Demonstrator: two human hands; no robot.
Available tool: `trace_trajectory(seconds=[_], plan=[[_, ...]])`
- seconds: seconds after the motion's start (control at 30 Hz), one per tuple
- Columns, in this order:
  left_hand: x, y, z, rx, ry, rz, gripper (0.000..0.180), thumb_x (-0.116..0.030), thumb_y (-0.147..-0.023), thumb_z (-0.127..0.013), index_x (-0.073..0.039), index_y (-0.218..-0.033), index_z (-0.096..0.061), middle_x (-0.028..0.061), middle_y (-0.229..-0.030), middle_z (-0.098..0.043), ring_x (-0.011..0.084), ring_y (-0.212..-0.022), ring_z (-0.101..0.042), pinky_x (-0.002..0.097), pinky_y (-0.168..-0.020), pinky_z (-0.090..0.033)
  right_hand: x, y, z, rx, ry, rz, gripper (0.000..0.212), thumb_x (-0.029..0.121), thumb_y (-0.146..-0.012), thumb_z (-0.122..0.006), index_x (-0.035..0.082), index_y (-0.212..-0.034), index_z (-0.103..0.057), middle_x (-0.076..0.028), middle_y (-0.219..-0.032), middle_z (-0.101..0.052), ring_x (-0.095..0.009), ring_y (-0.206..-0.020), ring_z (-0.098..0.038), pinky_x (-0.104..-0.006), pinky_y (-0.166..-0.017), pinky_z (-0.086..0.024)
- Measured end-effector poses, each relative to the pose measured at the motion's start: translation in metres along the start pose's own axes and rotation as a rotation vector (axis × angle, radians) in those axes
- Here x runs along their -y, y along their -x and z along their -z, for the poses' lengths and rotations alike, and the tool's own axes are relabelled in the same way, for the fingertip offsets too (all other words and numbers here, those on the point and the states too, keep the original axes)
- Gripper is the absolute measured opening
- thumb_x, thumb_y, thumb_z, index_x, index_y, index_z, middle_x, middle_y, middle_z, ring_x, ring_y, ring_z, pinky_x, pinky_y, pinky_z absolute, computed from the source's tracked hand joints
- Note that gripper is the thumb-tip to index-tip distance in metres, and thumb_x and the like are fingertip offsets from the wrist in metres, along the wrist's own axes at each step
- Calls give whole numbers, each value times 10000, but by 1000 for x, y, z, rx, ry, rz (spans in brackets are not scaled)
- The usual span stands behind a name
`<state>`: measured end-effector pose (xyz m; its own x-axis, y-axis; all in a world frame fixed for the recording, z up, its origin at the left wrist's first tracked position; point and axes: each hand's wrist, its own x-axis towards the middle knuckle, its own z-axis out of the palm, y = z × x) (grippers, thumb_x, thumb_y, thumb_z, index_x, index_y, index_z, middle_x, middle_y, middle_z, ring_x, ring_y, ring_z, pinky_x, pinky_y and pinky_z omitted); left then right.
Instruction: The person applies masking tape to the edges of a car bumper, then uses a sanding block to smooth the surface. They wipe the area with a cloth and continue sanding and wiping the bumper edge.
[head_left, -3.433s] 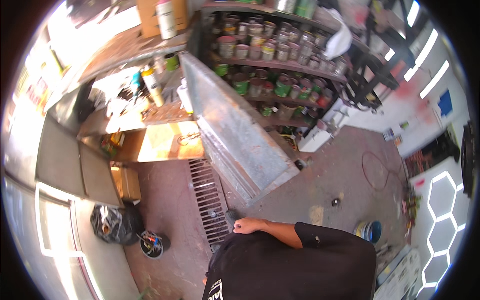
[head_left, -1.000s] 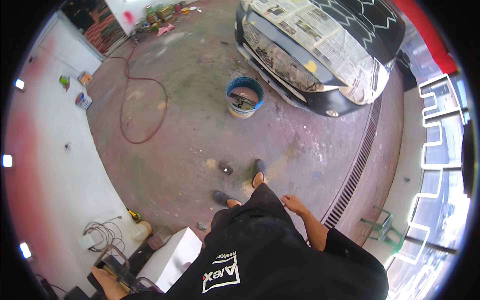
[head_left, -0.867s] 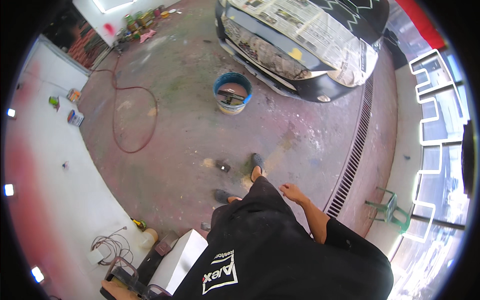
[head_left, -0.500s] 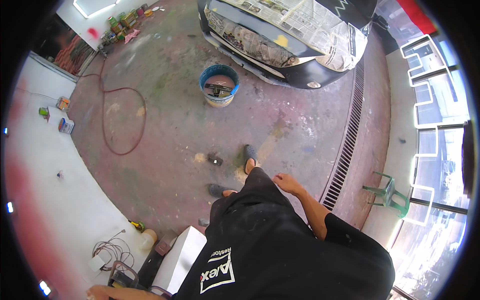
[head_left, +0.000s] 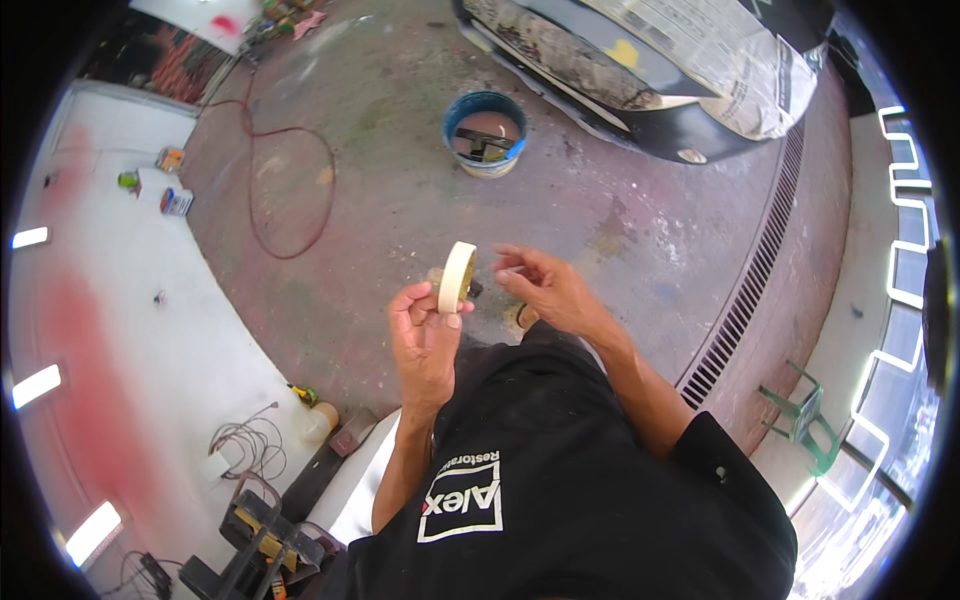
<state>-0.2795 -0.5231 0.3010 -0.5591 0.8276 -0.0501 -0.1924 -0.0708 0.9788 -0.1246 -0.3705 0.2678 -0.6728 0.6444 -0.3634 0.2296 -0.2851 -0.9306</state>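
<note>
A roll of cream masking tape (head_left: 457,279) stands on edge in the fingers of my left hand (head_left: 424,345), held in front of my body. Just to its right is my right hand (head_left: 548,290), its fingers bent and apart, with a small gap between it and the roll. I see nothing in that hand. Beyond both hands stands a blue-rimmed bucket (head_left: 485,170) of murky liquid, with a dark object lying in it.
A dark car bumper (head_left: 640,125), partly masked with newspaper, is at the far right. A floor drain grate (head_left: 745,270) runs along the right. A red hose (head_left: 330,200) loops on the left floor. A green plastic stool (head_left: 803,418) stands by the right wall.
My left hand has come up from the lower left, now with the tape roll in it. My right hand has risen beside it. The view has shifted slightly.
</note>
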Motion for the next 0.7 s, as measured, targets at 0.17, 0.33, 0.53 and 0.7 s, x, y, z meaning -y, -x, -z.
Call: trace_trajectory(seconds=[0.17, 0.33, 0.53, 0.7], plan=[[21, -28, -66, 197, 18, 108, 505, 9, -1041, -604, -20, -1501, -396, 122, -1168, -687, 183, -1114, -665, 340, -1014, -485, -2, -18, 50, -63, -254, 116, 394, 175, -1064, -703, 31, -1430, -682, -82, -1183, -784, -130, -1023, -723, -305, -888, -577], [27, -58, -100, 381, -66, 235, 664, 45, -1027, -558, -30, -1631, -292, 98, -1120, -686, 174, -1121, -652, 360, -1058, -485, 5, -21, 92, -140, -114, 64, 385, 172, -1060, -692, 17, -1413, -689, -105, -1186, -792, -144, -987, -743, -317, -873, -585], [52, -97, -75, 455, -280, 234, 636, 25, -1033, -551, -50, -1646, -401, 58, -1007, -658, 122, -858, -639, 274, -827, -517, -56, -62, 119, -144, 128, -76, 511, 343, -1002, -753, -6, -1371, -707, -165, -1195, -788, -213, -1012, -752, -374, -893, -581], [128, -151, 30, 383, -736, 370, 490, -99, -1012, -587, -46, -1498, -623, 104, -1001, -647, 203, -908, -656, 336, -872, -542, -179, -153, 123, -106, 9, -430, 549, 430, -978, -774, 19, -1337, -714, -108, -1157, -767, -207, -977, -712, -373, -849, -567]])
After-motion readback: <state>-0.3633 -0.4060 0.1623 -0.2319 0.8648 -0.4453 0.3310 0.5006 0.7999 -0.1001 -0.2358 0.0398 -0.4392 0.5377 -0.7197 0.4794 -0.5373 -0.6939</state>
